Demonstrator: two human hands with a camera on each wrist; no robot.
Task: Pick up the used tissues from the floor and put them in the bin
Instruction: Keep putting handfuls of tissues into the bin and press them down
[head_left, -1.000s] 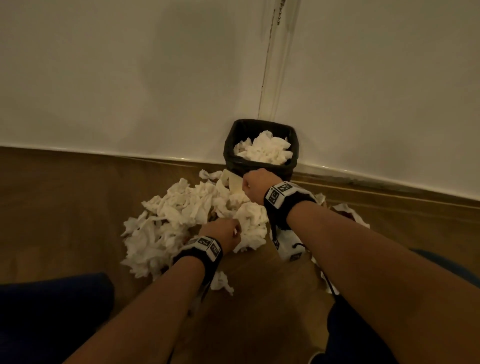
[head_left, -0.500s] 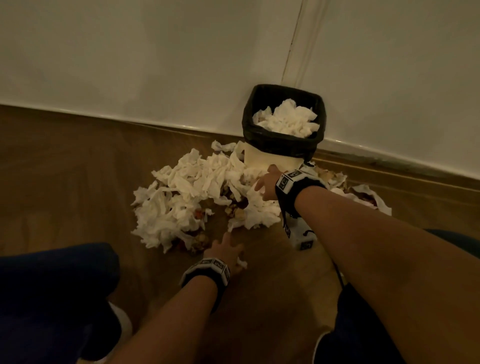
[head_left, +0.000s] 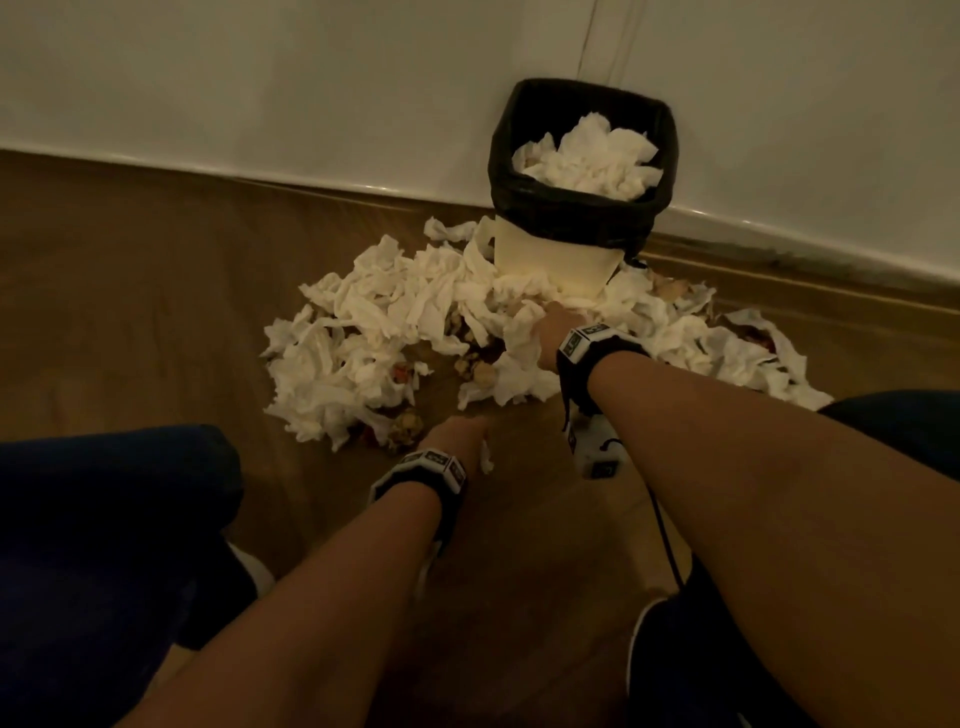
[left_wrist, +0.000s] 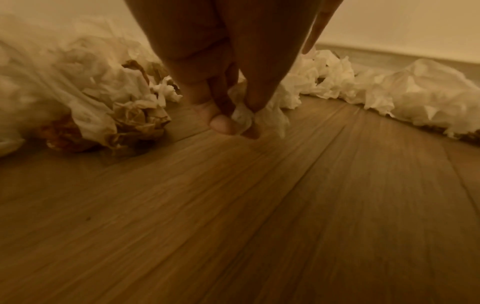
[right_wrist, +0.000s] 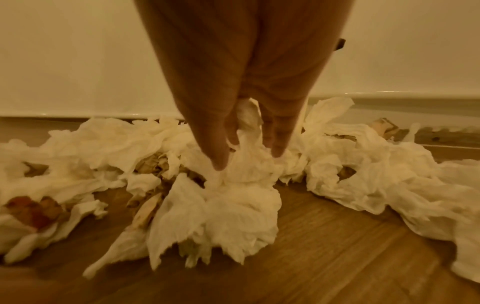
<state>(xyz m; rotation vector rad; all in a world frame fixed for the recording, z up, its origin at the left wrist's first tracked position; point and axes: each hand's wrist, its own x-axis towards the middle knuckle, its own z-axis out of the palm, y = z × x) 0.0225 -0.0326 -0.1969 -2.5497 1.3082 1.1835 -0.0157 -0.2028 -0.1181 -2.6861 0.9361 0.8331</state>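
**Tissues half cleared, both hands loaded**

Bin (head_left: 582, 218) sits against the wall with tissues already heaped inside, so it's close enough to dump into without getting up. The pile of used tissues (head_left: 363, 332) spreads on the floor right in front of it. Right hand (head_left: 553, 332) is dug into the heap near the bin's base, fingers (right_wrist: 221, 152) curled around a bunch, probably to grab lots at once. Left hand (head_left: 457, 431) pinches one small stray tissue (left_wrist: 242, 119) between thumb and fingertips, just off the bare floor (left_wrist: 233, 226), likely because it lay apart from the heap.
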